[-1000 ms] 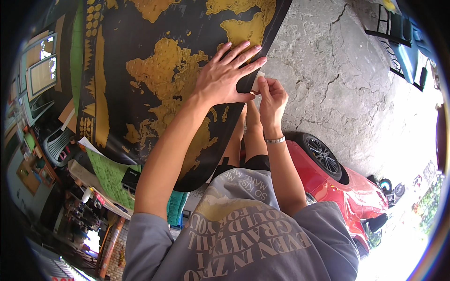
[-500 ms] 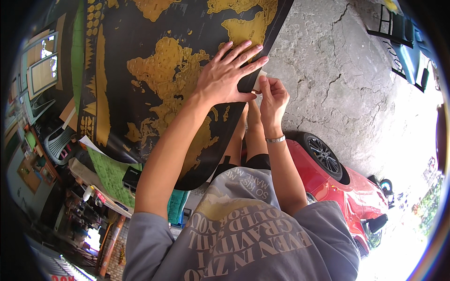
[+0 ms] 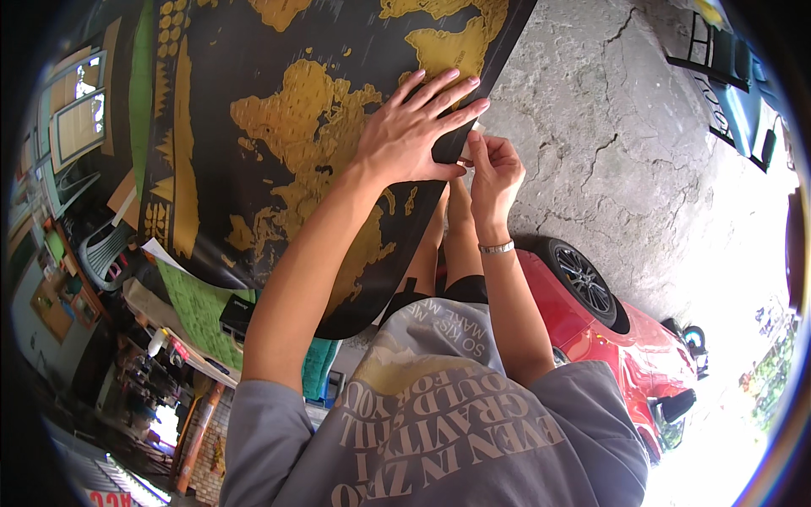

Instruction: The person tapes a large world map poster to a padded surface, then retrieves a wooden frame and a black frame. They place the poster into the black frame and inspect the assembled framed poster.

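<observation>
A large black world map (image 3: 291, 114) with gold land areas spreads out in front of me, its right edge running slantwise past my hands. My left hand (image 3: 410, 131) lies flat across it near that edge, fingers spread, holding nothing. Just beyond the edge, my right hand (image 3: 497, 177) pinches a small pale strip (image 3: 466, 150) between thumb and forefinger. Most of the strip is hidden by the fingers, and I cannot tell whether it is tape or paper. The map's near corner curves down over my legs.
Green printed sheet (image 3: 198, 313) and a black box (image 3: 237, 317) lie at the lower left. A red car (image 3: 583, 342) stands at the right on cracked concrete floor (image 3: 574, 101). Farther off are a blue seat (image 3: 743, 101) at upper right and a pale green chair (image 3: 103, 252) at left.
The view has shifted very slightly. Both hands keep almost the same place at the map's edge, the left flat and the right still pinching the strip.
</observation>
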